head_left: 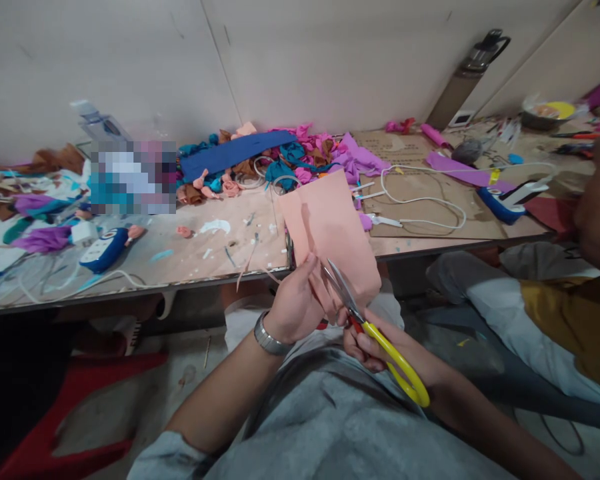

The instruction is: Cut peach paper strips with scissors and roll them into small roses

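My left hand point(295, 303), with a metal watch point(271, 335) on its wrist, grips the lower left part of a peach paper sheet point(336, 223). The sheet is held up over my lap, and a fold runs along its left side. In my right hand point(366, 347) is a pair of scissors point(395, 363) with yellow handles. Their blades are parted and point up and left across the paper's lower part, close to my left fingers. Whether the paper lies between the blades I cannot tell.
The table's front edge point(230, 275) lies just beyond my hands. Crumpled paper pieces point(320, 143) and a blue strip point(237, 155) line the back. Blue-and-white power strips point(104, 250) with white cables sit on both sides. A bottle point(463, 80) stands at right, near another person point(565, 313).
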Action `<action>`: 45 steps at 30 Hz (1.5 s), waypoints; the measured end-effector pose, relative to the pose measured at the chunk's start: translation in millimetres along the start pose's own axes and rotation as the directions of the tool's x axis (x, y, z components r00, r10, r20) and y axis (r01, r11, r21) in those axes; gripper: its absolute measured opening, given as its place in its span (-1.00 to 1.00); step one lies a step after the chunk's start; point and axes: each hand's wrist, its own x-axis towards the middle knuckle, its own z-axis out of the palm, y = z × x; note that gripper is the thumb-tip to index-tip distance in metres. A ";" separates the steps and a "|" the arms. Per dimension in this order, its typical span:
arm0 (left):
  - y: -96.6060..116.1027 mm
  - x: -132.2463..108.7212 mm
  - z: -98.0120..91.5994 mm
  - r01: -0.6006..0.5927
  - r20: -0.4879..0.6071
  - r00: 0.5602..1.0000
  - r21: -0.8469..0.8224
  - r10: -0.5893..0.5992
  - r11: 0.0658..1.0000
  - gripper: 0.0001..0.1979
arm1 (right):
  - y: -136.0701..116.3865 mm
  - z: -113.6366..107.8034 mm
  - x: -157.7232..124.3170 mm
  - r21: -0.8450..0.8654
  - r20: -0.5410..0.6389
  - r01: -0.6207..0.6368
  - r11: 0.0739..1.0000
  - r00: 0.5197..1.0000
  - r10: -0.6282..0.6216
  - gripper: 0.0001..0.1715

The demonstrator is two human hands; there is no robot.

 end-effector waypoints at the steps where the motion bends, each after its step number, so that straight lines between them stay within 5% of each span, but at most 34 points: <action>1: 0.4 0.3 -0.7 0.011 0.012 1.000 -0.014 -0.011 1.000 -0.56 | -0.2 -0.3 -0.3 0.000 0.006 0.002 1.000 1.000 -0.002 -0.45; 9: 5.4 2.4 -4.6 -0.061 -0.123 0.991 -0.056 0.053 0.997 -0.64 | -9.6 2.6 -3.9 -0.017 0.030 -0.034 0.999 0.999 0.034 -0.48; 16: 2.8 1.4 -4.1 0.036 -0.031 0.999 -0.023 -0.037 0.999 -0.59 | -10.2 4.2 -2.8 0.030 -0.003 -0.029 0.999 1.000 0.029 -0.49; 31: -4.2 15.8 -5.9 -0.215 -0.283 0.935 0.024 0.213 0.976 -0.80 | -12.1 5.4 -3.5 0.095 0.021 0.012 0.995 1.000 -0.014 -0.46; 45: -9.5 13.3 -6.8 -0.193 -0.196 0.958 0.093 0.208 0.977 -0.76 | -12.9 2.8 -3.6 0.101 -0.046 0.003 0.995 0.999 0.002 -0.49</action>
